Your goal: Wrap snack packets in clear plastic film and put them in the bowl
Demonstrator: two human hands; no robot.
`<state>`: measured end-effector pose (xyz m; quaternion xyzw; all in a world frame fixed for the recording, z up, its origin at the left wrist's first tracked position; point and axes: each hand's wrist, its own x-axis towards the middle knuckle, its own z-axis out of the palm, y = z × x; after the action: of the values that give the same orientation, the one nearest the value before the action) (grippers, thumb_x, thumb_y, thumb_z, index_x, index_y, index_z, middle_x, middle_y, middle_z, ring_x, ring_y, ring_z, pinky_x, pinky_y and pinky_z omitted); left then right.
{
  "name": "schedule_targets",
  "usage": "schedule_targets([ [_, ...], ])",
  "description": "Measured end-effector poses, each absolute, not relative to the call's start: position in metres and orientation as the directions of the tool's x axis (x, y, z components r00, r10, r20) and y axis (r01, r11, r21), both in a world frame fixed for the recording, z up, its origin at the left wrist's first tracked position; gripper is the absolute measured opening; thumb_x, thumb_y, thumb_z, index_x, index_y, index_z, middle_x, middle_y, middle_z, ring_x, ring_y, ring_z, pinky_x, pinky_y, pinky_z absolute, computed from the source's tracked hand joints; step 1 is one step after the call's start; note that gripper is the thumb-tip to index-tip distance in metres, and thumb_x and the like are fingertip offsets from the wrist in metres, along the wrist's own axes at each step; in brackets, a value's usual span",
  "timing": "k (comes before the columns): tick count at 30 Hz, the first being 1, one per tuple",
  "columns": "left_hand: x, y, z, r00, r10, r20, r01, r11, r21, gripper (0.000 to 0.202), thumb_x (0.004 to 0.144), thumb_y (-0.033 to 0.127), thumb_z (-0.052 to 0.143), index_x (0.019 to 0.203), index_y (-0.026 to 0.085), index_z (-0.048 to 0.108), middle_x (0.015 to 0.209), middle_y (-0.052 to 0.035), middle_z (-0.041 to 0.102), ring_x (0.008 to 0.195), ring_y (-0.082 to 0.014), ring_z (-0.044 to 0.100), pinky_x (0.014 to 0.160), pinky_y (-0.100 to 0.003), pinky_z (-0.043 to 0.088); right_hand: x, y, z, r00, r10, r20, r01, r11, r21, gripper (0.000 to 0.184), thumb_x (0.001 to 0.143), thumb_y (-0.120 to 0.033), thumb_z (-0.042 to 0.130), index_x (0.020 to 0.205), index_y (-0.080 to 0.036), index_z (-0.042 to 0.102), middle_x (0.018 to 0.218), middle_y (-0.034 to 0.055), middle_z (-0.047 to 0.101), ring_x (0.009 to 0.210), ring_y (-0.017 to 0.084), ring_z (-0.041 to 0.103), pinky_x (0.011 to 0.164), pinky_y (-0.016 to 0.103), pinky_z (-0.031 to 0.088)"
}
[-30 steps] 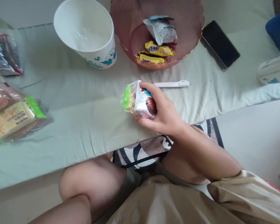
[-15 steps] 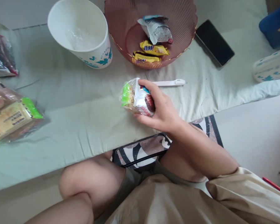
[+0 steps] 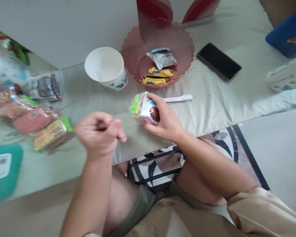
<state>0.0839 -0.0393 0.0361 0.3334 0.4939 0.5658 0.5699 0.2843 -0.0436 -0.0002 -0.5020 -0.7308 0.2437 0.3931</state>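
Note:
My right hand (image 3: pixel 164 120) grips wrapped snacks above the cloth: a white packet (image 3: pixel 149 111) with a brown picture and a clear-wrapped piece (image 3: pixel 136 107) with a green end. My left hand (image 3: pixel 101 131) is to the left of them, with fingers curled in and thumb pressed over them; nothing shows in it. Left of this hand lie several clear packets of snacks, one pink (image 3: pixel 32 119), one pale yellow (image 3: pixel 50 134) with a green end. A white plastic stick (image 3: pixel 179 98) lies just beyond my right hand.
Behind my hands stand a white paper cup (image 3: pixel 113 80) and a pink ribbed bowl (image 3: pixel 185 39) with several small packets. A black phone (image 3: pixel 219 61) lies to the right, near a blue container (image 3: pixel 287 33) and another cup (image 3: pixel 286 75). A green box (image 3: pixel 7 184) is at left.
My left hand has come into view from below, fingers curled. My right hand keeps hold of the wrapped snacks. The view has shifted, showing more of the left side and a white-red panel behind.

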Motion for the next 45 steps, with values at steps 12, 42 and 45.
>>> schedule_targets([
  [12, 0.085, -0.021, 0.029, -0.168, 0.967, -0.190, -0.240, 0.147, 0.960, 0.056, 0.063, 0.065, 0.089, 0.061, 0.019, 0.057, 0.041, 0.0064, 0.053, 0.030, -0.0063, 0.046, 0.031, -0.017, 0.032, 0.277, -0.044, -0.011, -0.209, 0.899, 0.385, 0.449, 0.438, -0.779, 0.082, 0.078, -0.033, 0.062, 0.153, -0.018, 0.033, 0.142, 0.0186, 0.058, 0.125, 0.034, 0.061, 0.107, 0.052, 0.053],
  [42, 0.085, -0.026, 0.021, 0.131, 0.893, -0.431, -0.401, 0.446, 0.801, 0.033, 0.065, 0.037, 0.076, 0.091, 0.020, 0.066, 0.078, -0.0012, 0.071, 0.072, -0.0210, 0.071, 0.067, -0.033, 0.060, 0.269, -0.048, 0.005, 0.016, 0.744, 0.668, 0.560, 0.546, -0.622, 0.051, 0.087, -0.024, 0.061, 0.137, -0.028, 0.052, 0.127, 0.0140, 0.059, 0.117, 0.029, 0.062, 0.090, 0.048, 0.059],
  [45, 0.091, -0.026, 0.017, 0.097, 0.906, -0.413, -0.396, 0.416, 0.819, 0.034, 0.067, 0.037, 0.080, 0.093, 0.022, 0.063, 0.082, -0.0005, 0.071, 0.084, -0.0230, 0.074, 0.076, -0.034, 0.061, 0.272, -0.043, 0.003, -0.051, 0.792, 0.609, 0.526, 0.539, -0.657, 0.029, 0.091, -0.026, 0.060, 0.120, -0.028, 0.063, 0.125, 0.0112, 0.061, 0.116, 0.027, 0.062, 0.094, 0.048, 0.057],
])
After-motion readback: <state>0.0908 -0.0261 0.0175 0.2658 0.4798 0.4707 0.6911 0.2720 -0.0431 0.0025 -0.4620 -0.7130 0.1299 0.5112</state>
